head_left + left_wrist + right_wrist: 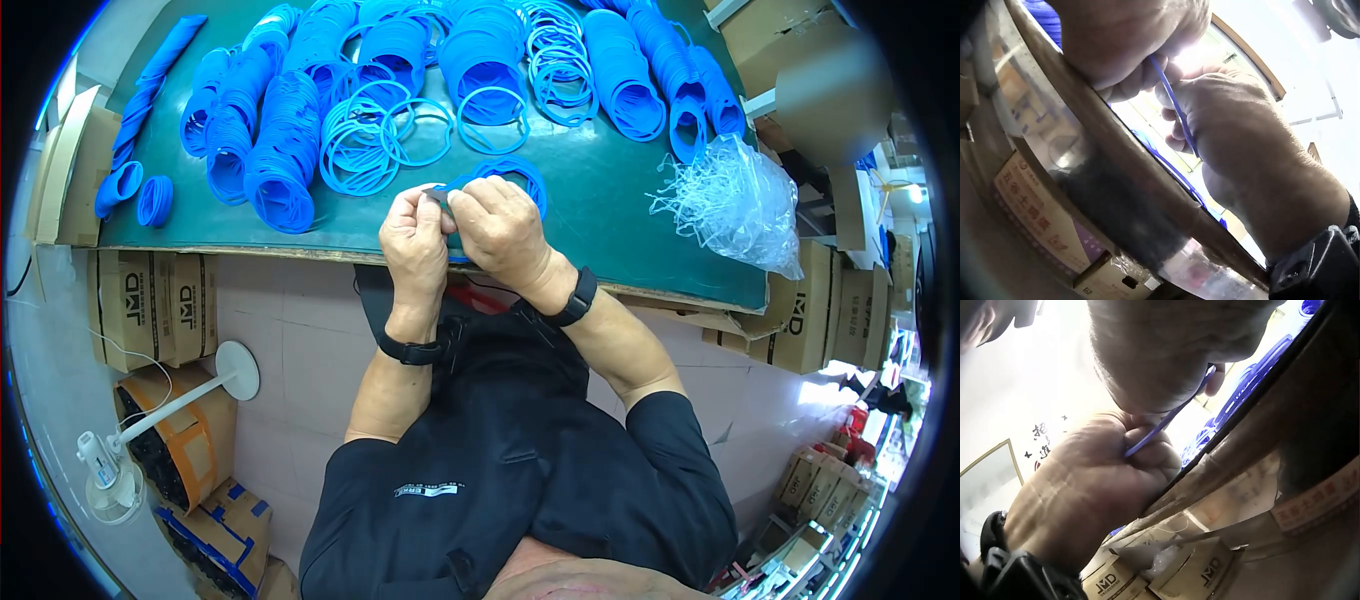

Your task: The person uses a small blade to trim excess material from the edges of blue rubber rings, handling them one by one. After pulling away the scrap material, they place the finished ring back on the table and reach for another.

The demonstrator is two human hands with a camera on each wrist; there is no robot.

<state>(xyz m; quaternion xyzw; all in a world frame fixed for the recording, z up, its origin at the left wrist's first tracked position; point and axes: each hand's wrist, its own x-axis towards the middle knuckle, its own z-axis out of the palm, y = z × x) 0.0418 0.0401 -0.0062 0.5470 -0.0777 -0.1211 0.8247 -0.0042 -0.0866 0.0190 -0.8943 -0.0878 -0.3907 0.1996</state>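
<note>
Both hands meet close over the table's front edge. The left hand point(415, 240) curls its fingers and pinches a thin blue band point(1169, 419). Close beside it, the right hand point(500, 225) grips the same band, which runs as a narrow strip between the two fists in both wrist views. Most of the band is hidden inside the fingers. Just behind the right hand, a few loose blue rings point(535, 180) lie on the green table point(600, 220). Another loose pile of blue rings point(355, 165) lies behind the left hand.
Long rows of stacked blue rings point(285, 140) cover the back of the table. A bag of clear plastic strips point(735, 205) sits at its right front corner. Cardboard boxes point(150, 310) stand below on the left, near a white fan point(110, 480).
</note>
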